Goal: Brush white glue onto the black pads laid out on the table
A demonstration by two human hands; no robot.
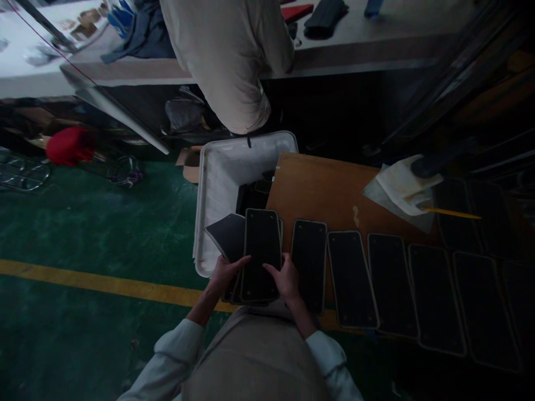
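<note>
The picture is dim overall. The strongest light falls in the upper left, where the white tabletop (20, 67) is nearly washed out; the grey workbench (376, 42) is only moderately lit. Toward the right the brightness falls off, and the row of dark panels (434, 295) sinks into deep shadow, only the pale rims showing. The white bin (217, 184) gives back a dull glow. The left hand (225, 273), the right hand (286, 279) and the stack of panels (262, 253) they hold look soft, without fine detail. The wide lens bends the yellow floor line (104, 284) and stretches the corners.
</note>
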